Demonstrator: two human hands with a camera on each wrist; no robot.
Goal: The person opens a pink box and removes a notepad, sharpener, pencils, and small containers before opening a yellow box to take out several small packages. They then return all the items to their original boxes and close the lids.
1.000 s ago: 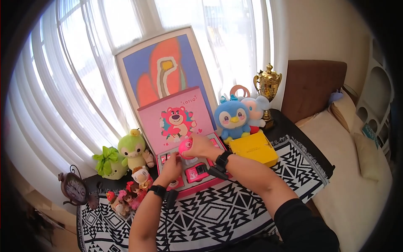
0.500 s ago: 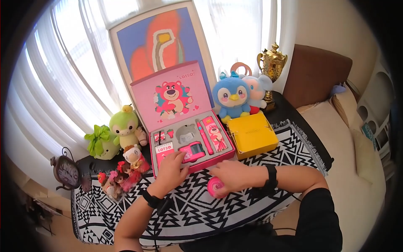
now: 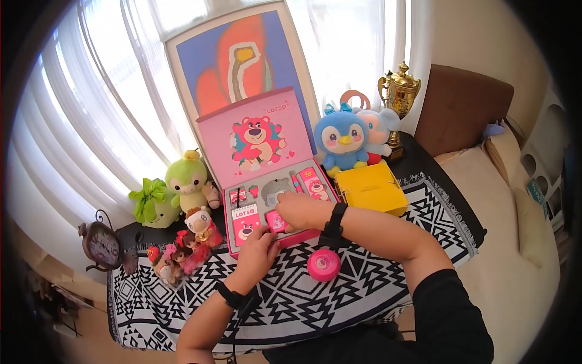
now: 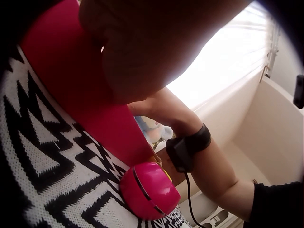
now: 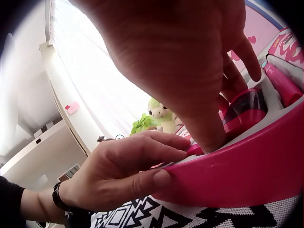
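My right hand (image 3: 305,211) reaches down into an open pink gift box. Its thumb and fingers hold a pink pencil sharpener (image 5: 245,114) with a dark window, seated in the box's grey insert. Most of the sharpener (image 3: 276,222) is covered by that hand in the head view. At the box's front wall (image 5: 247,164), my left hand (image 3: 259,250) lies with straight fingers over the rim and its thumb against the outside. A round pink case (image 3: 323,266) with a bear picture stands on the patterned cloth, in front of the box and apart from both hands.
The insert also holds a notepad (image 3: 245,225), a pink box with a bear print (image 3: 314,184) and an unfilled bear-shaped hollow. Plush toys (image 3: 189,179) and small dolls (image 3: 191,246) stand left. To the right are a blue plush penguin (image 3: 341,141), a yellow box (image 3: 371,189) and a trophy (image 3: 400,97).
My right hand lifted the round pink case out, set it on the cloth and let go, then returned to the box, onto the sharpener. My left hand moved to the front rim.
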